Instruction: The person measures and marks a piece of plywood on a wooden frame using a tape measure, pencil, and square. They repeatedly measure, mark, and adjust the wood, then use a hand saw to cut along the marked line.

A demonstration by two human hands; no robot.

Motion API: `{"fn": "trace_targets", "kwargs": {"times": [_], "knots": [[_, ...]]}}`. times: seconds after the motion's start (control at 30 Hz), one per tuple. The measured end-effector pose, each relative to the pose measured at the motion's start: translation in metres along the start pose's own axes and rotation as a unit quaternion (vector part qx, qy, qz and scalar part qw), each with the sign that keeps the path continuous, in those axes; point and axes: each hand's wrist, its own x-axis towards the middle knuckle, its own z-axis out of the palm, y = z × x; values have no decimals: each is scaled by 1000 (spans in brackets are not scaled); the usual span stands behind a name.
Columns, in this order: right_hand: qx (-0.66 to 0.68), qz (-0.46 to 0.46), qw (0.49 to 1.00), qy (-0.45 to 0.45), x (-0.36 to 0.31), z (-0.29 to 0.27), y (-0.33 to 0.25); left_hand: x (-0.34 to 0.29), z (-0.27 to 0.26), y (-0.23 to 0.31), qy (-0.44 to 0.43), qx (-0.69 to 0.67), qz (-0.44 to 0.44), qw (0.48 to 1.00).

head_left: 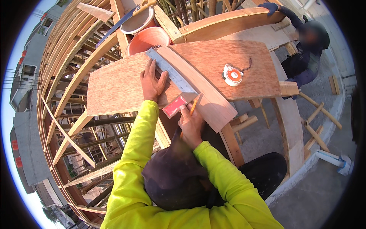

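Note:
My left hand lies flat with fingers apart on a plywood board, against the steel blade of a try square. The square's pinkish-red handle sits at the near end of the blade, close to my right hand. That blade slants across a curved-edged wooden plank lying on the plywood. In my right hand is an orange pencil, its tip by the square's near corner. To the right, a white and orange tape measure rests on the plywood.
An orange bucket and a cement-stained bucket stand beyond the board. A handsaw lies across the latter. Curved timber framing spreads left. At the far right, a gloved person touches a curved beam.

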Motion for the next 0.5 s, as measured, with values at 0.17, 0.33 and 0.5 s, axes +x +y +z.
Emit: {"fn": "trace_targets", "kwargs": {"times": [0.17,0.33,0.5], "knots": [[-29,-18,999,10,-3,3,-8,-1,1,1,13,15,-2,1000],[-25,-18,1000,2,0,4,-4,3,1,-6,17,-35,-10,999],[-26,-22,999,11,2,5,-3,0,0,8,-11,62,0,998]]}}
